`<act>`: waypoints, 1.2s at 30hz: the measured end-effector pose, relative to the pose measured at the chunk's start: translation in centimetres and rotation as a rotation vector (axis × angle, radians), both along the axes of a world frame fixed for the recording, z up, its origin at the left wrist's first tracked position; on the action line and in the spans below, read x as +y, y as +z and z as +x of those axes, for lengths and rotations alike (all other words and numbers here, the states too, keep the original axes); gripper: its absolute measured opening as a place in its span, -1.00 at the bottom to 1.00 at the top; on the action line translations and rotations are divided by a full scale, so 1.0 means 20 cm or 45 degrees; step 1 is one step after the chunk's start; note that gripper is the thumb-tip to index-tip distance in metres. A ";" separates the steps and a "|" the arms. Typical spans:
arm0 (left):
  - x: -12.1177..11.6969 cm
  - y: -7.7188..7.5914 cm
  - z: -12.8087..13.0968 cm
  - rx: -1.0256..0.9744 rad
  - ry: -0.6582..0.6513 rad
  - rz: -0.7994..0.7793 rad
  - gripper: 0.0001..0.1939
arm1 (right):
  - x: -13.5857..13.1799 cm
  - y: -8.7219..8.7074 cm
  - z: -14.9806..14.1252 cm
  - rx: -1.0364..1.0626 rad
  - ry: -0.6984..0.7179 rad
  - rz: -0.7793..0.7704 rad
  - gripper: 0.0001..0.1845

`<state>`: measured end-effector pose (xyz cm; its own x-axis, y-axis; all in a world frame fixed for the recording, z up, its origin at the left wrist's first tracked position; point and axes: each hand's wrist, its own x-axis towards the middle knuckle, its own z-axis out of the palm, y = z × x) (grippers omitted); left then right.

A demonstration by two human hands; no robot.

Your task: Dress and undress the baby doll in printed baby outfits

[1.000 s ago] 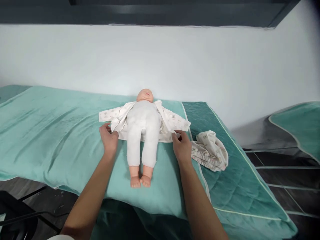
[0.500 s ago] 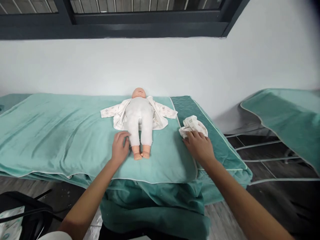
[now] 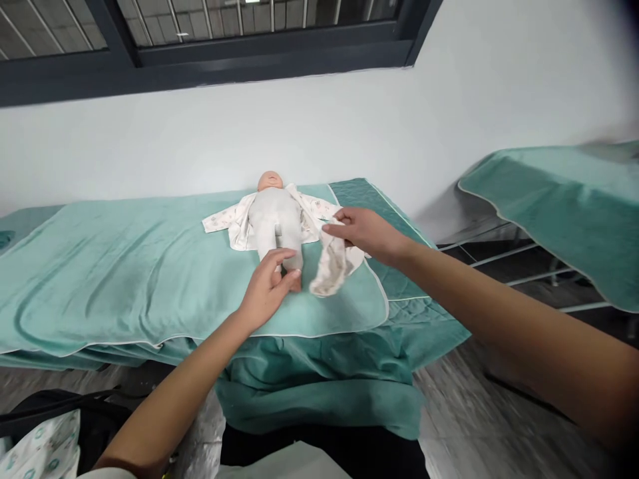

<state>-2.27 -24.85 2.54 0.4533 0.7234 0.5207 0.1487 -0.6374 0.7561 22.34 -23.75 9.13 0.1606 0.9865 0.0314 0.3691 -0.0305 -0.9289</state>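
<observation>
A baby doll (image 3: 273, 211) lies on its back with its head toward the wall. Its body and legs are white. Spread under it, with the sleeves out to both sides, is a white printed baby jacket (image 3: 240, 223), its front undone. My right hand (image 3: 367, 231) pinches a crumpled white printed baby garment (image 3: 332, 263), which hangs from the fingers over the mat beside the doll's legs; its exact cut is unclear. My left hand (image 3: 267, 286) is over the doll's lower legs, thumb and fingers apart, covering part of the feet. Whether it touches them I cannot tell.
A green mat (image 3: 124, 266) with pale piping covers the bed, over a darker green quilted sheet (image 3: 357, 193). The white wall (image 3: 200, 140) and a dark window frame (image 3: 249, 63) are behind. Another green-covered bed (image 3: 554, 199) stands right; a black bag (image 3: 94, 419) sits lower left.
My right hand has lifted the printed garment off the bed and carried it left toward the doll. My left hand has moved right, from beside the legs to over them. The view has tilted.
</observation>
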 end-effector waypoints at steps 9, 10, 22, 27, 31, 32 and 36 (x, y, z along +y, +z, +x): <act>-0.02 0.38 -0.03 0.088 0.232 0.429 -0.68 | -0.17 0.38 -0.35 0.417 0.129 0.466 -0.67; -0.01 0.42 -0.06 0.073 0.273 0.444 -0.68 | -0.18 0.39 -0.36 0.281 0.147 0.547 -0.66; -0.05 0.81 -0.20 0.104 0.251 0.663 -0.63 | -0.34 0.57 -0.39 -0.683 0.152 1.018 -0.87; -0.06 0.83 -0.23 0.093 0.240 0.537 -0.74 | -0.32 0.59 -0.37 -0.577 0.190 0.870 -0.89; -0.11 0.83 -0.23 0.039 0.200 0.300 -0.76 | -0.30 0.52 -0.33 -0.412 0.424 0.787 -0.79; -0.11 0.82 -0.22 0.009 0.205 0.237 -0.75 | -0.29 0.50 -0.33 -0.389 0.512 0.770 -0.76; -0.09 0.77 -0.17 -0.061 0.239 0.061 -0.70 | -0.27 0.42 -0.32 -0.402 0.815 0.688 -0.55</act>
